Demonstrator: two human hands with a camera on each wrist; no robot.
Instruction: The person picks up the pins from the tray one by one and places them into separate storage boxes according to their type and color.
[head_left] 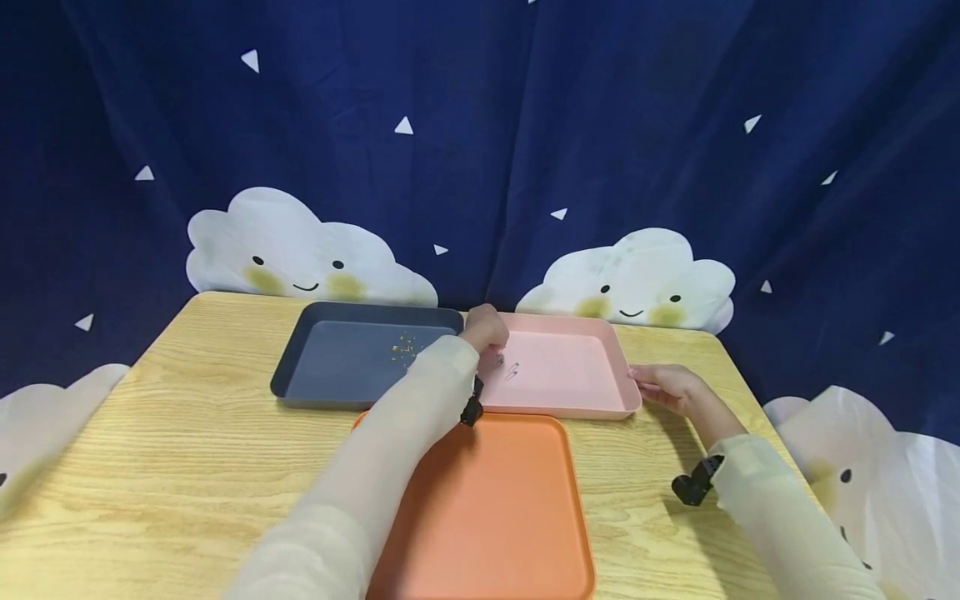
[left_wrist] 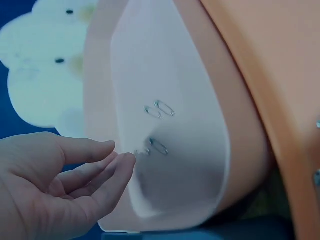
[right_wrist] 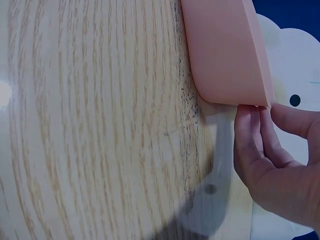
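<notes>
Several silver safety pins (left_wrist: 159,146) lie on the floor of a shallow pink tray (head_left: 570,371). My left hand (head_left: 487,327) hangs over the left end of this tray. Its thumb and fingers are bent toward each other, and the fingertips (left_wrist: 129,159) overlap one pin in the left wrist view. Nothing shows held between them. At the tray's right end, my right hand (right_wrist: 280,160) pinches the rim, thumb on the top edge and fingers against the outer wall.
A dark blue-grey tray (head_left: 330,358) with small gold-coloured pieces (head_left: 403,346) stands left of the pink one. In front lies an orange tray (head_left: 495,508), partly covered by my left sleeve. All are on a wooden table (head_left: 187,433), with a blue curtain (head_left: 480,150) behind.
</notes>
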